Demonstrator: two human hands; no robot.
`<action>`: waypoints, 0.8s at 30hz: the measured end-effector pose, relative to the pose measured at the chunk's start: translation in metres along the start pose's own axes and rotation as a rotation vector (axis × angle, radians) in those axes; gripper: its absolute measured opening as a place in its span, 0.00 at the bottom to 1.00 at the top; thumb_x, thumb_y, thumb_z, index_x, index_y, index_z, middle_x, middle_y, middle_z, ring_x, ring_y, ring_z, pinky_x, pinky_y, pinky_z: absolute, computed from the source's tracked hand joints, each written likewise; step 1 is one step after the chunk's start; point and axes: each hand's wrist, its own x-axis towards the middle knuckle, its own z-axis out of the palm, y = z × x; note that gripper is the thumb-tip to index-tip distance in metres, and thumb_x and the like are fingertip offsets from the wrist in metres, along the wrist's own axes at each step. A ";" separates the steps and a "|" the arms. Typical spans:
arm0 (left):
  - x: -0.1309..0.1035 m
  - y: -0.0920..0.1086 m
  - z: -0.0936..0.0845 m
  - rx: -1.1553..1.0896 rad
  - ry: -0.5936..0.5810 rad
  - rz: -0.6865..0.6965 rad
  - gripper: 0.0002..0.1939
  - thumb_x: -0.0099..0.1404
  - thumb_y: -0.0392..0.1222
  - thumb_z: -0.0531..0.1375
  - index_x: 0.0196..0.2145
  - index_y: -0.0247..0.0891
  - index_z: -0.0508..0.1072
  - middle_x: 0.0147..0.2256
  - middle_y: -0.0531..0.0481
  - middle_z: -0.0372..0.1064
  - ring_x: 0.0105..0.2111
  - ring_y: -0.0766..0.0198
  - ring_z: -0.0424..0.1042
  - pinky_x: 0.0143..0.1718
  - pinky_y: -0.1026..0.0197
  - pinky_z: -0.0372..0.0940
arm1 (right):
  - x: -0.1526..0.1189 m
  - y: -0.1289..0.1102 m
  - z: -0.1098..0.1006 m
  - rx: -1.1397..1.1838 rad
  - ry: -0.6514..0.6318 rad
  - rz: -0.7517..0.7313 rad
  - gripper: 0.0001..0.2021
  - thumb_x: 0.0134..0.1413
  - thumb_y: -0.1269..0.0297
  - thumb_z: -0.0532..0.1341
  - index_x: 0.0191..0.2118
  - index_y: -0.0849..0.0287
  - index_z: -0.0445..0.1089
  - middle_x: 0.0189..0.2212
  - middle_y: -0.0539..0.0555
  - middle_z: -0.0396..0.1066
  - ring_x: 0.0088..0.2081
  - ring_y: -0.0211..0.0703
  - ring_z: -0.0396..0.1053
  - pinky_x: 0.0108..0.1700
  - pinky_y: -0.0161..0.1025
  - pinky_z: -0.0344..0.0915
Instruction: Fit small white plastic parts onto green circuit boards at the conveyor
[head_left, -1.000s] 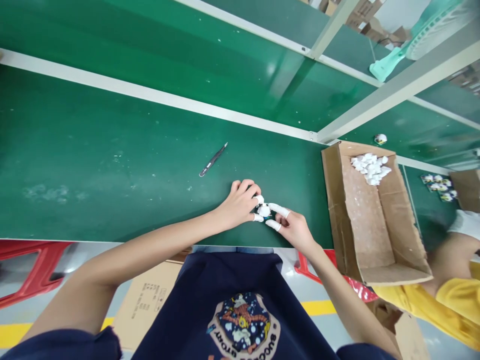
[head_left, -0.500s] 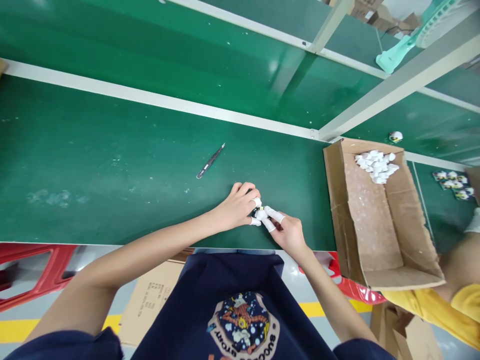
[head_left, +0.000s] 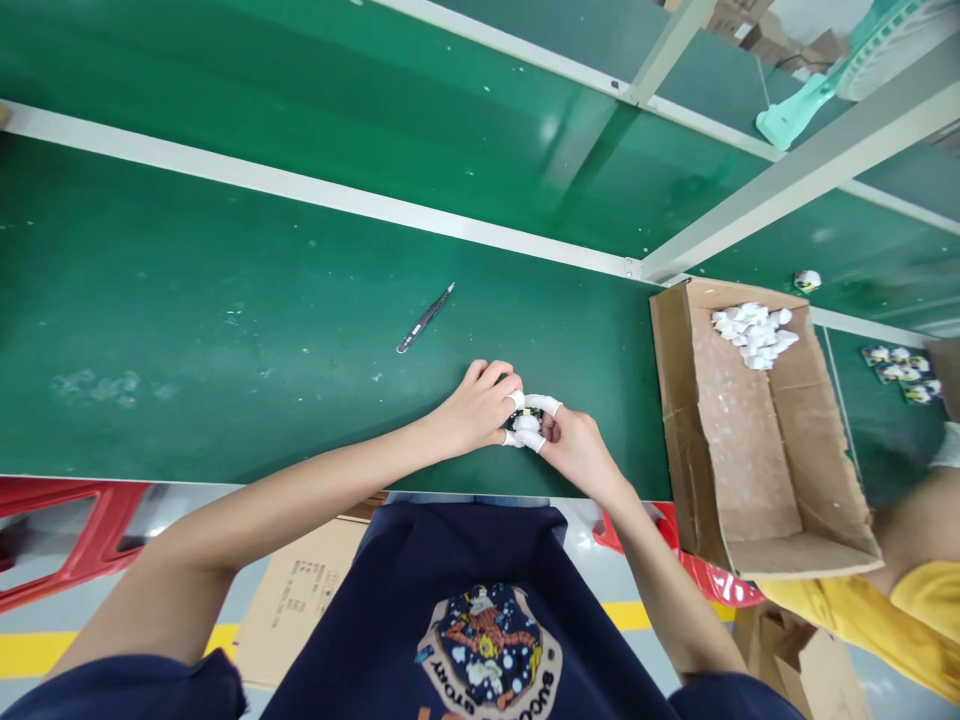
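Observation:
Between my two hands, just above the green bench near its front edge, is a small dark circuit board with a white piece (head_left: 528,420) on it. My left hand (head_left: 487,405) grips its left side with thumb and index finger, both in white finger cots. My right hand (head_left: 571,438) holds the right side, its cot-covered thumb and finger at the lower and upper edges. Fingertips hide parts of the board. Black tweezers (head_left: 425,318) lie on the bench beyond my left hand, touched by neither.
At the right stands an open cardboard box (head_left: 750,460) with a heap of white pieces (head_left: 756,333). Farther right are several similar small boards (head_left: 902,372) and a co-worker's arm (head_left: 919,510). A white metal post (head_left: 802,150) rises behind the box; a mint-green fan (head_left: 799,110) stands beyond.
My right fingers have spread from the middle of the board to its right-hand edges, so more of the board and its white piece shows. My left hand keeps its grip.

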 end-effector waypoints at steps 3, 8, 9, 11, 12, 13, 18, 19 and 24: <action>0.000 0.002 0.000 -0.027 0.005 -0.015 0.17 0.60 0.49 0.64 0.39 0.32 0.70 0.44 0.41 0.69 0.49 0.48 0.58 0.45 0.48 0.51 | 0.006 0.001 -0.008 0.167 -0.158 0.011 0.20 0.53 0.56 0.61 0.50 0.60 0.68 0.16 0.44 0.66 0.18 0.38 0.66 0.25 0.34 0.60; 0.000 0.004 -0.001 -0.049 -0.002 -0.021 0.15 0.61 0.48 0.63 0.37 0.32 0.71 0.43 0.41 0.68 0.50 0.47 0.57 0.47 0.48 0.51 | 0.008 0.000 -0.005 0.185 -0.116 0.038 0.14 0.52 0.65 0.59 0.45 0.60 0.66 0.12 0.41 0.66 0.13 0.38 0.65 0.21 0.33 0.59; 0.000 0.003 -0.001 -0.054 -0.006 -0.024 0.14 0.61 0.47 0.63 0.37 0.32 0.72 0.44 0.41 0.68 0.50 0.47 0.58 0.47 0.48 0.51 | 0.008 -0.001 -0.004 0.186 -0.109 0.035 0.13 0.52 0.66 0.59 0.44 0.60 0.66 0.11 0.41 0.66 0.13 0.38 0.66 0.21 0.32 0.59; 0.001 0.003 -0.001 -0.064 -0.010 -0.033 0.14 0.61 0.47 0.63 0.36 0.32 0.72 0.44 0.41 0.68 0.50 0.47 0.58 0.47 0.48 0.52 | 0.009 -0.002 -0.004 0.235 -0.153 0.027 0.13 0.52 0.66 0.59 0.45 0.60 0.65 0.11 0.41 0.66 0.14 0.39 0.67 0.21 0.32 0.60; 0.001 0.003 -0.001 -0.068 -0.009 -0.036 0.15 0.60 0.48 0.63 0.37 0.32 0.72 0.44 0.41 0.68 0.50 0.47 0.58 0.47 0.48 0.52 | 0.010 -0.002 -0.004 0.278 -0.187 0.024 0.13 0.54 0.65 0.58 0.46 0.61 0.65 0.11 0.41 0.66 0.14 0.39 0.67 0.21 0.32 0.61; 0.001 0.003 -0.001 -0.070 -0.007 -0.036 0.16 0.60 0.49 0.63 0.37 0.32 0.72 0.43 0.41 0.68 0.50 0.47 0.58 0.47 0.48 0.52 | 0.011 -0.002 -0.004 0.319 -0.212 0.025 0.14 0.55 0.63 0.57 0.47 0.61 0.64 0.11 0.41 0.66 0.13 0.38 0.67 0.21 0.31 0.61; 0.001 0.003 -0.002 -0.061 -0.003 -0.036 0.16 0.60 0.49 0.64 0.37 0.31 0.71 0.43 0.42 0.68 0.50 0.48 0.58 0.47 0.49 0.53 | 0.013 -0.002 -0.005 0.315 -0.148 0.052 0.15 0.56 0.62 0.57 0.48 0.61 0.66 0.10 0.42 0.64 0.14 0.38 0.67 0.22 0.30 0.62; 0.001 0.003 -0.002 -0.059 0.001 -0.041 0.17 0.59 0.50 0.64 0.36 0.31 0.71 0.43 0.42 0.68 0.50 0.48 0.58 0.47 0.50 0.53 | 0.009 -0.001 -0.005 0.337 -0.148 0.044 0.16 0.57 0.60 0.56 0.50 0.61 0.65 0.10 0.42 0.64 0.14 0.38 0.66 0.22 0.31 0.62; 0.002 0.003 -0.004 -0.002 0.009 -0.022 0.24 0.55 0.59 0.65 0.33 0.31 0.71 0.41 0.41 0.68 0.48 0.46 0.59 0.45 0.49 0.54 | -0.034 0.009 0.005 0.145 0.145 -0.092 0.24 0.66 0.55 0.47 0.62 0.62 0.59 0.16 0.46 0.64 0.19 0.39 0.62 0.27 0.36 0.63</action>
